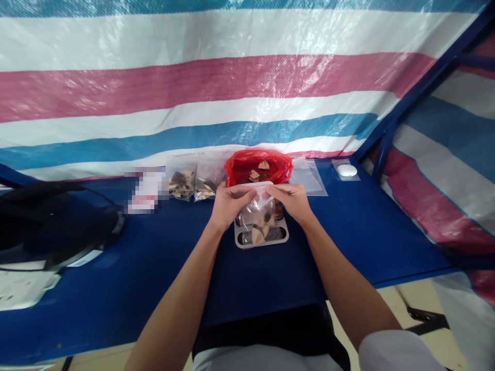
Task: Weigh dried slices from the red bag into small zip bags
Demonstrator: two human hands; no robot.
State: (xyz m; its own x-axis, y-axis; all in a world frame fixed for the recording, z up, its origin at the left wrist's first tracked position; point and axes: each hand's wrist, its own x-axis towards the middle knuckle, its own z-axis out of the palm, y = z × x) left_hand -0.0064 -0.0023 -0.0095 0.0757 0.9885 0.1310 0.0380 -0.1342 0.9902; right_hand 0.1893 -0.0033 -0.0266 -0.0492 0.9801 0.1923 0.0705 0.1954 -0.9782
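Between my two hands hangs a clear plastic bag point(258, 216) with several pale and dark dried pieces at its bottom. My left hand point(230, 202) pinches the bag's top edge on one side, thumb pressed against the fingers. On the other side my right hand point(291, 200) pinches the same edge. Under and behind the bag lies a white kitchen scale point(285, 238), partly hidden by it. Just beyond my hands, an open red plastic bag point(286, 166) holds more dried pieces point(263, 165).
Left of the red bag stand two filled clear bags point(181, 184) and a white paper slip point(145, 193). Flat clear bags point(311, 178) and a white oval case point(347, 170) lie to the right. A black bag point(54, 221) occupies the left of the blue table point(162, 278). Striped sheeting point(193, 82) hangs behind.
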